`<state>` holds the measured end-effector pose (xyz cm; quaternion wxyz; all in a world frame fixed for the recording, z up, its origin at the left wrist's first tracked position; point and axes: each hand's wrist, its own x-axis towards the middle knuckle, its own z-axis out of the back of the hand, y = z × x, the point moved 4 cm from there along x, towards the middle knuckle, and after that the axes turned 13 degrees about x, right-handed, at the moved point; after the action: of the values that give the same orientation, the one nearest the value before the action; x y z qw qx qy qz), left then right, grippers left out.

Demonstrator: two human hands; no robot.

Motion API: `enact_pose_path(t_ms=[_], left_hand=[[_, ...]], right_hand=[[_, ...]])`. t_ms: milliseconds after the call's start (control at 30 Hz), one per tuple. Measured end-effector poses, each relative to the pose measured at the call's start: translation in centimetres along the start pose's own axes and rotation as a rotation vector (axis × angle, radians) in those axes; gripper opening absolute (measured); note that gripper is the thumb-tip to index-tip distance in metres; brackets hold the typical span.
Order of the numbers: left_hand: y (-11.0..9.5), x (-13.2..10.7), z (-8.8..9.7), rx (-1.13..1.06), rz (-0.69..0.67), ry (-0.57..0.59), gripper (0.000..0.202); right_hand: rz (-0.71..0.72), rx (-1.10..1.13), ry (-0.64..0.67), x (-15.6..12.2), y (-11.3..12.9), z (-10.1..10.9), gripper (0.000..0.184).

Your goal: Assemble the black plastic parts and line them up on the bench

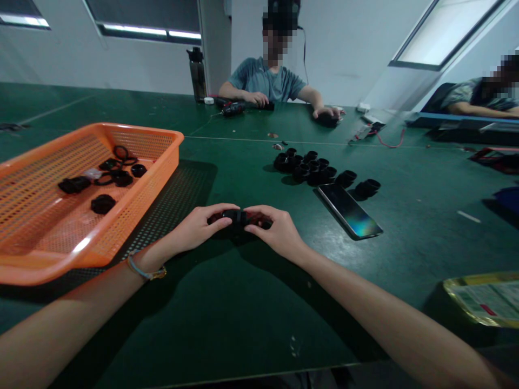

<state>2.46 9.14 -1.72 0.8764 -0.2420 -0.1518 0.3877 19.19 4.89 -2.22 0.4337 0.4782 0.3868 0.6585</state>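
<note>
Between my two hands, low over the green table (243,335), is a small black fitting (236,217), round in outline with a band across its middle. My left hand (208,224) grips its left side between thumb and fingers. On the other side, my right hand (273,227) pinches its right end with the thumb below and fingers above. The fingers cover both ends, so its full shape is hidden. Beyond my hands a cluster of black fittings (310,167) stands on the table, with a smartphone (351,210) lying just in front.
At the left, an orange basket (141,202) holds several black parts and rings. A gold-rimmed package (478,297) lies at the right. Across the table a person (263,78) works beside a dark bottle (197,75) and a power tool (232,109); another person sits at far right.
</note>
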Motion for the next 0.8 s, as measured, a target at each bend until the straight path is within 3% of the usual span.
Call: enact_pose_path(t_ms=[800], left_hand=[[-0.04,0.06,-0.04,-0.019,0.021,0.002,0.049]], right_hand=[[-0.007,-0.04,0.008,0.07,0.04,0.11,0.023]])
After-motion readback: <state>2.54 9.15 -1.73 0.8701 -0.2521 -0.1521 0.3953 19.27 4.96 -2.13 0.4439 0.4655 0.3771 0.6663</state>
